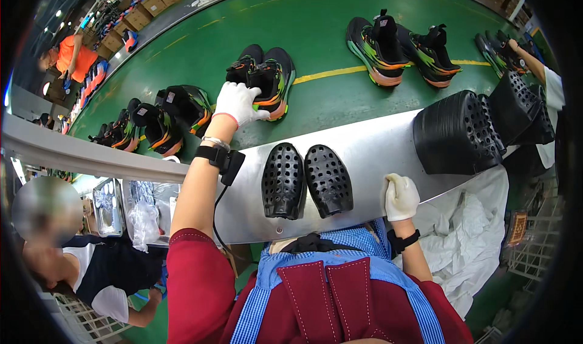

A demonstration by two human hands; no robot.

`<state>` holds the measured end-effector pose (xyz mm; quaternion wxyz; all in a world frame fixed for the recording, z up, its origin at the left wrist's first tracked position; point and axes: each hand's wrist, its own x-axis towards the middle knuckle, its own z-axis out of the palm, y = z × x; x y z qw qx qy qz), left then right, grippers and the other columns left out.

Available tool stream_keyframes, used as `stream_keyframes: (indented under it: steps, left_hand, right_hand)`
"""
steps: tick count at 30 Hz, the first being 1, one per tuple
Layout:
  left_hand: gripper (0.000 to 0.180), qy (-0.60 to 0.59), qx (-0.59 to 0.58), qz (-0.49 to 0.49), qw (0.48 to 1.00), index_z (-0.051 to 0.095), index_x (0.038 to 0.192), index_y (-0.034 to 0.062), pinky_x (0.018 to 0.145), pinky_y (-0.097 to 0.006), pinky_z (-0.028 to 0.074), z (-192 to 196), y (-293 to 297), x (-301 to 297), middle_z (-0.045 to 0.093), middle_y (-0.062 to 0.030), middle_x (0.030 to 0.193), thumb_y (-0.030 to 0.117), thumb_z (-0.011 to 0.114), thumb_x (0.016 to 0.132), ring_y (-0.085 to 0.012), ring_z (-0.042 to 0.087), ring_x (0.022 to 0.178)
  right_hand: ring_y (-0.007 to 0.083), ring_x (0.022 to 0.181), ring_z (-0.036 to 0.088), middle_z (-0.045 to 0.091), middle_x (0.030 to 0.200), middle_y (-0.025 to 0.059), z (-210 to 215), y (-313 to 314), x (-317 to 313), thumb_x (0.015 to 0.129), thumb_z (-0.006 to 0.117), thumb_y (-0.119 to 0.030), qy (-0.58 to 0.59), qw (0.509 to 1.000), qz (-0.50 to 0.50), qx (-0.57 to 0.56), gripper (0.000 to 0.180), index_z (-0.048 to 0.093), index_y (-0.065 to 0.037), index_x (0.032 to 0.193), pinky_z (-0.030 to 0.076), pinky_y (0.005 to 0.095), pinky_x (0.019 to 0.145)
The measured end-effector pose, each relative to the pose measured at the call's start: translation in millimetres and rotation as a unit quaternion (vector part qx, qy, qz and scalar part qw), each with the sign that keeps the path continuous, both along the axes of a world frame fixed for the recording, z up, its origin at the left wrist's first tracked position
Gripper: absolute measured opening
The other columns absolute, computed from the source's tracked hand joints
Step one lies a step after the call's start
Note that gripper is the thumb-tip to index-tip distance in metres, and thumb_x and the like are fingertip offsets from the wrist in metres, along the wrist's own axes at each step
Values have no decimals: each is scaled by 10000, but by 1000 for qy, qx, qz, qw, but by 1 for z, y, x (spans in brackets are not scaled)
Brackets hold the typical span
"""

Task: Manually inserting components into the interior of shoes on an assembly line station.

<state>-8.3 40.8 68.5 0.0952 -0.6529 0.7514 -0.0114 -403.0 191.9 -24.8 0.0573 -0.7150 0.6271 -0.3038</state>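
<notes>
My left hand (238, 104), in a white glove, reaches over the green belt. Its fingers are closed on the near end of a pair of black sneakers (278, 79) with green and orange soles; what they grip exactly is partly hidden by the glove. On the metal ledge in front of me lie two black perforated shoe trees (283, 180), side by side. To the right of them, my right hand (401, 197), also gloved in white, rests closed at the ledge with nothing visible in it.
More sneakers stand on the green belt (322, 110) to the left and right. Stacked black shoe trees (449, 134) occupy the ledge's right end. A co-worker's arm (531, 58) reaches to sneakers at far right. Another person (103, 271) sits at left. White plastic sheeting (464, 234) hangs at right.
</notes>
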Motion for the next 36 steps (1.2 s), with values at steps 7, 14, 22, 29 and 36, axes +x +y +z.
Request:
stream_keyframes:
  steps: [7, 14, 22, 29, 36]
  left_hand:
    - [655, 29, -21, 13, 999, 656, 1094, 116, 890, -403, 460, -9, -4, 6, 619, -166, 963, 606, 718, 664, -321, 582, 986]
    - [601, 71, -39, 73, 994, 688, 992, 125, 776, -386, 529, -16, -21, -1, 699, -144, 898, 630, 678, 667, -291, 679, 859]
    - [652, 100, -17, 128, 987, 643, 1147, 140, 860, -392, 499, -12, -9, 3, 673, -163, 996, 611, 678, 699, -315, 637, 956]
    - [569, 265, -267, 86, 923, 531, 1257, 125, 882, -420, 473, -20, 35, 18, 570, -165, 1091, 348, 701, 762, -340, 546, 1041]
    - [577, 246, -199, 345, 884, 529, 1219, 20, 917, -430, 460, -47, 77, 50, 552, -213, 1139, 391, 642, 792, -372, 551, 1084]
  right_hand:
    - [306, 732, 597, 616, 744, 105, 3, -1, 2, 803, 603, -62, -6, 1000, -2, 11, 114, 677, -116, 870, 475, 408, 660]
    - [315, 740, 593, 617, 773, 109, 4, 1, 5, 818, 597, -53, -9, 1000, 8, -4, 99, 668, -95, 873, 474, 406, 665]
    - [305, 762, 597, 618, 799, 116, -3, 2, 2, 843, 565, -20, -6, 1000, 11, 9, 119, 657, -67, 901, 474, 393, 693]
    - [310, 759, 595, 622, 790, 112, -2, 3, 3, 839, 572, -30, -2, 1000, 2, 4, 113, 661, -73, 893, 475, 400, 692]
    - [307, 764, 596, 623, 791, 110, -1, 2, 4, 839, 573, -33, 0, 1000, 7, 1, 111, 663, -74, 889, 476, 397, 700]
